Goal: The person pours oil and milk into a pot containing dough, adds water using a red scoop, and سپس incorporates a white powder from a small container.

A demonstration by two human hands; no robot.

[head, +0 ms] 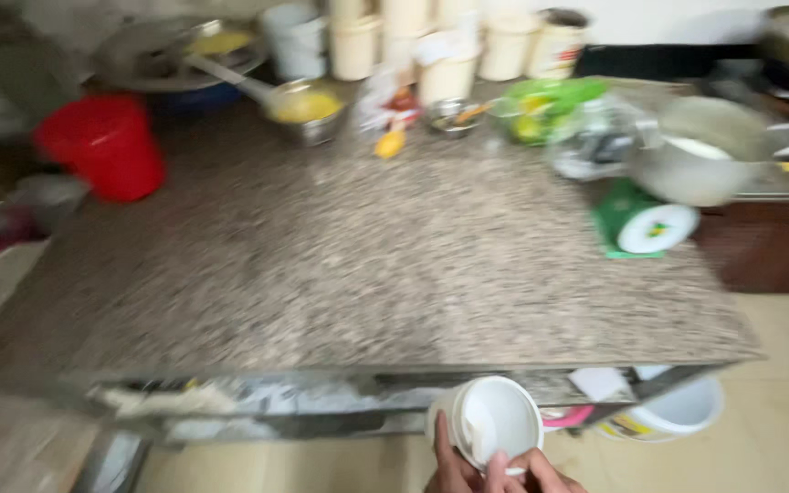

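A white plastic tub (495, 420), open end towards me and apparently empty, is held low in front of the granite counter (367, 265). My left hand (452, 461) grips its left side with the thumb up along the wall. The fingers of my right hand (545, 475) close on its lower rim. Both hands are cut off by the bottom edge of the view. The picture is blurred by motion.
On the counter's far side stand a red bucket (107, 146), a steel bowl of yellow mix (308, 110), several pale tubs (449, 46), a green bag (550, 105) and a steel bowl (700, 160) on a green scale (646, 224). Below are a cluttered shelf (303, 402) and a white pail (678, 411).
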